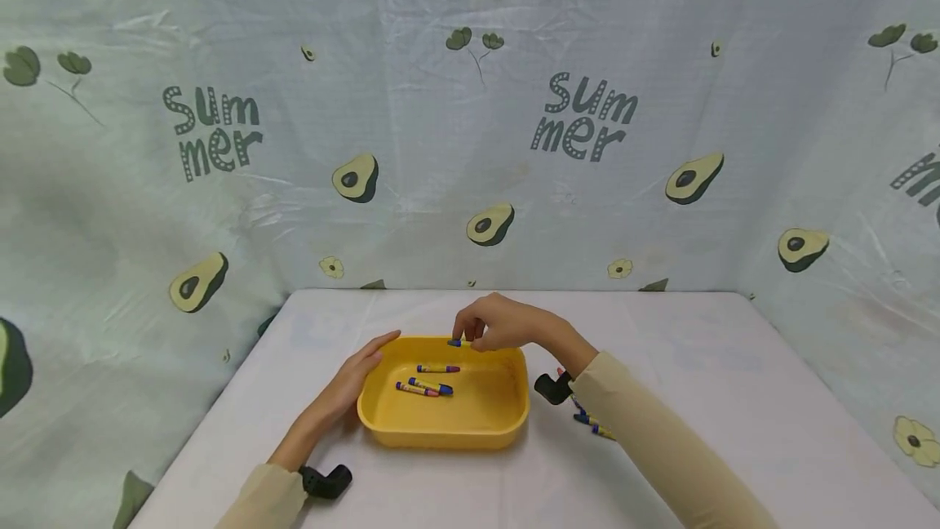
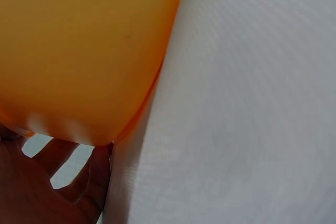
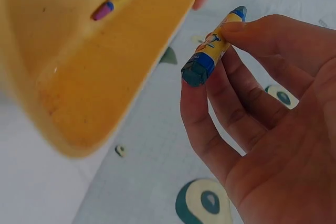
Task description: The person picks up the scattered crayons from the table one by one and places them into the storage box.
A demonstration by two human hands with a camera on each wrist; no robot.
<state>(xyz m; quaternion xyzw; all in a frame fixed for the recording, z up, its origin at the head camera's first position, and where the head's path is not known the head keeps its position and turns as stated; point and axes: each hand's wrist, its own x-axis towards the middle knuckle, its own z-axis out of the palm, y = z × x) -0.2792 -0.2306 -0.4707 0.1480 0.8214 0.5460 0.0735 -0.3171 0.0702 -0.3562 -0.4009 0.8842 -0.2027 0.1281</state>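
A shallow yellow tray (image 1: pixel 470 437) sits on the table, with three wrapped crayons lying in its left half: one purple and red (image 1: pixel 438 369), one pink-tipped (image 1: pixel 416 389) and one with a blue end (image 1: pixel 432 386). My left hand (image 1: pixel 354 380) lies along the tray's left side; in the left wrist view its fingertips (image 2: pixel 100 161) touch the outer wall. Over the tray's far rim, my right hand (image 1: pixel 507 323) pinches a dark blue-green crayon (image 3: pixel 211 45) with a yellow wrapper between thumb and fingers.
More crayons (image 1: pixel 587 420) lie on the table right of the tray, partly hidden under my right forearm. A white cloth covers the table (image 1: pixel 411 492). Behind it hangs a pale curtain (image 1: pixel 426 121) printed with avocados. Each wrist wears a black camera mount (image 1: pixel 326 482).
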